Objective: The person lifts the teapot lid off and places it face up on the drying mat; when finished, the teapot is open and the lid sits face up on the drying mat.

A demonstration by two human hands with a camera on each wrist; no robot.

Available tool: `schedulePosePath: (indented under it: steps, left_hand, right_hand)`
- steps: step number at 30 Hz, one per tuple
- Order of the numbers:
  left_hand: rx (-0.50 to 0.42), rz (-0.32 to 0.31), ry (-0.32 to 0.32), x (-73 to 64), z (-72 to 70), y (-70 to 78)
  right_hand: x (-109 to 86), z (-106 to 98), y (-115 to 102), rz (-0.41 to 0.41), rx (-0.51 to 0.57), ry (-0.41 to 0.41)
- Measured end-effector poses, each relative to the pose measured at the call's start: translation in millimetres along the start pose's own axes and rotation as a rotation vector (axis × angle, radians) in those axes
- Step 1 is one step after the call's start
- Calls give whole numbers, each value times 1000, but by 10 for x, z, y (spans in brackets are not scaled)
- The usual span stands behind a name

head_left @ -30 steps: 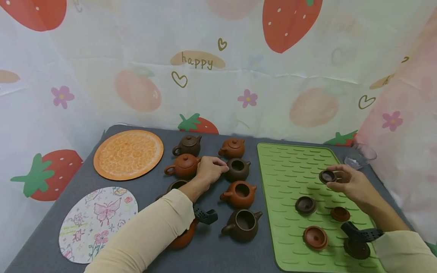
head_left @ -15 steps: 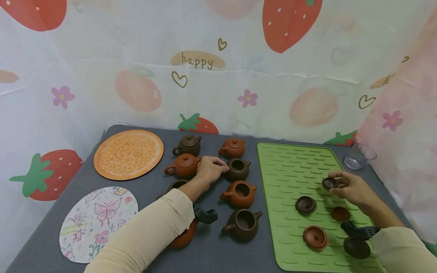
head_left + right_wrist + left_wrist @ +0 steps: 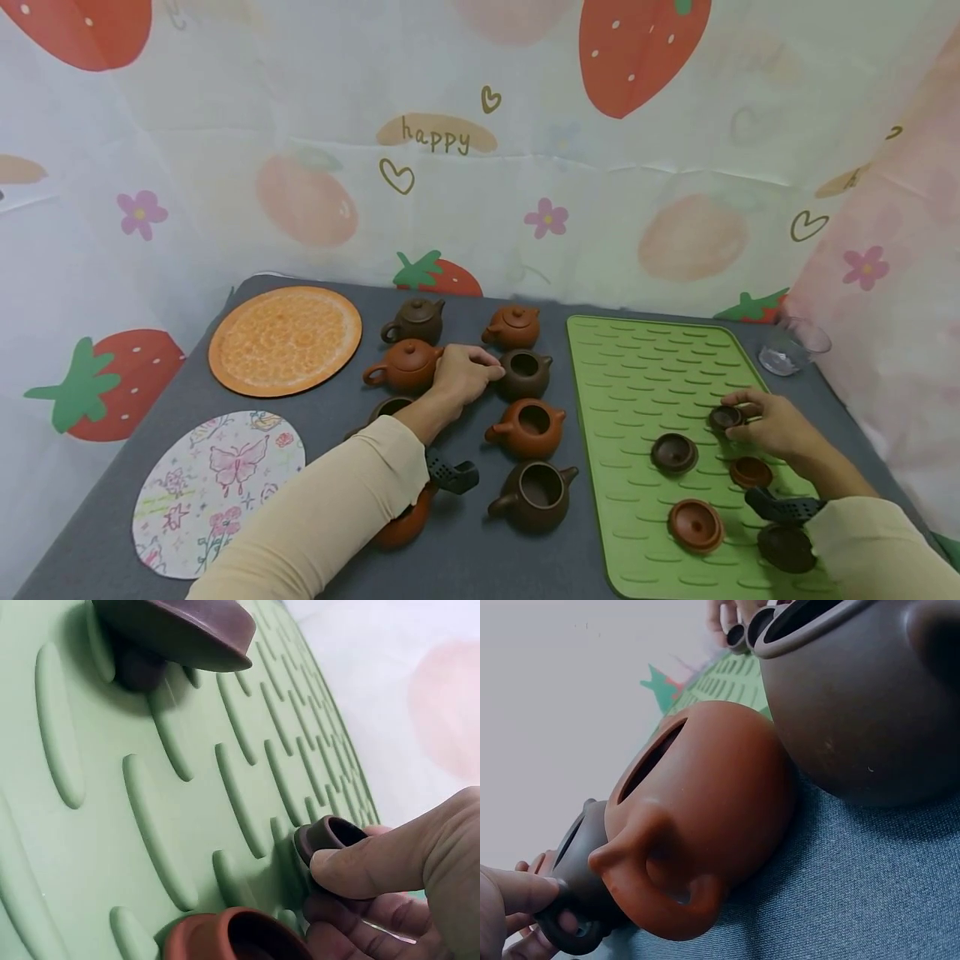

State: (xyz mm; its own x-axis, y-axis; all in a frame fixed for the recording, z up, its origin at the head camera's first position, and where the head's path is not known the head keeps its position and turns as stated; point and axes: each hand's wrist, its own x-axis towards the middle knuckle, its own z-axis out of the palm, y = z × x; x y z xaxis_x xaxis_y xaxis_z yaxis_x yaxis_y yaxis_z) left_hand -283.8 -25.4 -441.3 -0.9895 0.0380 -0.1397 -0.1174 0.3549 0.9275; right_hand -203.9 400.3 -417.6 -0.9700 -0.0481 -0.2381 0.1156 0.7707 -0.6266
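My left hand [image 3: 462, 377] pinches the handle of a dark brown lidless teapot [image 3: 527, 377]; the left wrist view shows thumb and fingers at that handle [image 3: 574, 937]. The pot stands upright on the table. Over on the green mat, my right hand [image 3: 776, 425] holds a small dark lid [image 3: 724, 419] between thumb and fingers, hollow side up. In the right wrist view the lid [image 3: 330, 844] sits at or just above the mat surface; I cannot tell if it touches. Close by it lie a reddish lid [image 3: 750, 472] and a dark brown lid [image 3: 674, 453].
A larger reddish lid [image 3: 696, 526] and another dark lid [image 3: 786, 547] lie on the green mat [image 3: 630, 533]. Several other teapots stand in two columns, among them a lidless reddish one [image 3: 532, 428]. A glass [image 3: 787, 346] stands behind right; an orange round mat [image 3: 285, 342] lies left.
My right hand has lowered the small dark lid toward the mat, slightly nearer to me. My left hand has stayed at the dark teapot's handle.
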Motion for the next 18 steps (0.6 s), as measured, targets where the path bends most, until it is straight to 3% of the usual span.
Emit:
schedulePosePath:
  steps: [18]
  left_hand:
    - [11,1,6,-14,-1,13]
  right_hand:
    - [11,49,16,10,38,32]
